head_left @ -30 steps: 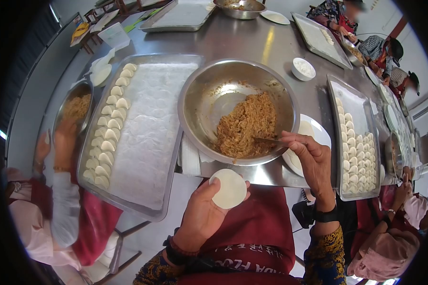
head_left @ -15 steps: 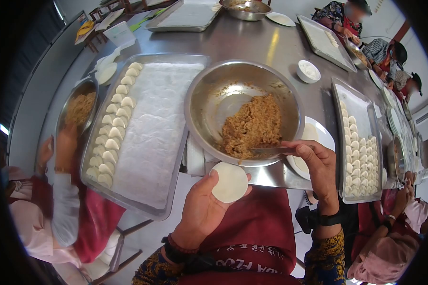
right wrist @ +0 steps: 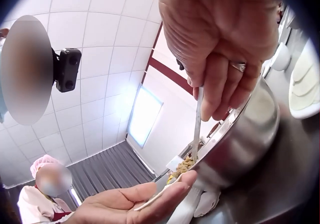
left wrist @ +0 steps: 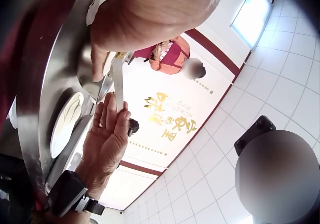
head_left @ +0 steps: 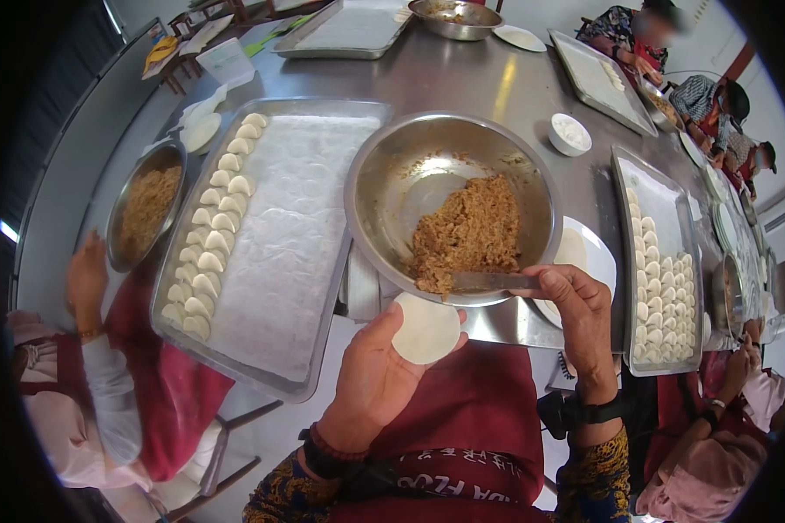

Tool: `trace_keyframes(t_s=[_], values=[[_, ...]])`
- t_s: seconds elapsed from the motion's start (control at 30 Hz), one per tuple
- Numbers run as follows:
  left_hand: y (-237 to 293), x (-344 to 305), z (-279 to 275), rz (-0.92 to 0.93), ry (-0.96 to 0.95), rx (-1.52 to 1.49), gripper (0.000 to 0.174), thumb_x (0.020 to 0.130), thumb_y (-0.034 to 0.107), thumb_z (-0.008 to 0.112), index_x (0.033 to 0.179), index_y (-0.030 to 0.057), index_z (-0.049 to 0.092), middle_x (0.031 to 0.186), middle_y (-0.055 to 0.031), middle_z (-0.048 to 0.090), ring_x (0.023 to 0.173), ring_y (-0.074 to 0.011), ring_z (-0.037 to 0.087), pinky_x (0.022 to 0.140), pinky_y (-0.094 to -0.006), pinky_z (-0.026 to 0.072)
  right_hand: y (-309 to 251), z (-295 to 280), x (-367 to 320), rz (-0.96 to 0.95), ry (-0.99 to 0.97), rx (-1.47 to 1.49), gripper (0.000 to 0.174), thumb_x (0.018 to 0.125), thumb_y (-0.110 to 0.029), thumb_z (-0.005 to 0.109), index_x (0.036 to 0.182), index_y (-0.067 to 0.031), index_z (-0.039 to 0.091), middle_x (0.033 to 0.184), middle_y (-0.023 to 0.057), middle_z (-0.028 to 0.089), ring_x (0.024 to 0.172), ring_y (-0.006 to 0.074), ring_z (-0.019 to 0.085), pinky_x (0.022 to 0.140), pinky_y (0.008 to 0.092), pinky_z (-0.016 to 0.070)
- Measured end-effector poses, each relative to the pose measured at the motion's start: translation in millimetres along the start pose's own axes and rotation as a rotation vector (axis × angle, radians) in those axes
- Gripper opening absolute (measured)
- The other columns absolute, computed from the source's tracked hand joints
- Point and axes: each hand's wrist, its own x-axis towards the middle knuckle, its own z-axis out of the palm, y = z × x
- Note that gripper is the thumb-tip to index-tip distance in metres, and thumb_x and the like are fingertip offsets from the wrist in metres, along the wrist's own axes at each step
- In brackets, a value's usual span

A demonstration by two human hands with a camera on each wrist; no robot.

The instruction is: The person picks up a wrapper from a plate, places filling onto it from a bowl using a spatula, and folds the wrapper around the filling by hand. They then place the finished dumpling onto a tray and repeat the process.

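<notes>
My left hand (head_left: 371,375) holds a round white dumpling wrapper (head_left: 427,329), thumb over one edge and fingers beneath. The wrapper is just below the near rim of a large steel bowl (head_left: 392,170). Brown minced filling (head_left: 473,227) is heaped in that bowl's near right part. In my right hand (head_left: 577,309), thumb and fingers pinch a flat metal spatula (head_left: 490,281), its blade over the near rim. The right wrist view shows a lump of filling (right wrist: 183,167) at the spatula's end, close over the wrapper (right wrist: 159,198).
To the left lies a metal tray (head_left: 292,200) with rows of folded dumplings (head_left: 202,261). A plate of wrappers (head_left: 604,253) sits behind my right hand, with another dumpling tray (head_left: 667,218) farther right. A neighbour's filling bowl (head_left: 113,231) and hand (head_left: 87,279) are at left.
My right hand has drawn the spatula from the filling toward the near rim. The wrapper stays just below the bowl in my left hand. The neighbour's hand has left their bowl.
</notes>
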Motion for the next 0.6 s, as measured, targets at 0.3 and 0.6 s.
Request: trace_keyframes(t_s=[0.3, 0.6], values=[[11.0, -4.1, 6.4, 0.022, 0.003, -0.017, 0.051, 0.106, 0.030, 0.031, 0.141, -0.0071, 0.031, 0.140, -0.0241, 0.045, 0.130, -0.0425, 0.045, 0.111, -0.0587, 0.0340, 1.6, 12.3, -19.5, 0.039, 0.092, 0.121, 0.032, 0.097, -0.023, 0.058, 0.103, 0.0073, 0.067, 0.102, 0.0176, 0.070, 0.094, 0.0238, 0.068, 0.091, 0.0351, 0.0532], [10.6, -12.9, 5.1, 0.032, 0.010, -0.032, 0.052, 0.106, 0.033, 0.029, 0.138, -0.0079, 0.033, 0.139, -0.0262, 0.045, 0.129, -0.0442, 0.044, 0.112, -0.0572, 0.0346, 5.0, 29.2, -65.5, -0.398, -0.029, -0.393, 0.024, 0.091, -0.022, 0.065, 0.103, -0.0019, 0.070, 0.103, 0.0147, 0.073, 0.107, 0.0246, 0.067, 0.087, 0.0347, 0.0523]])
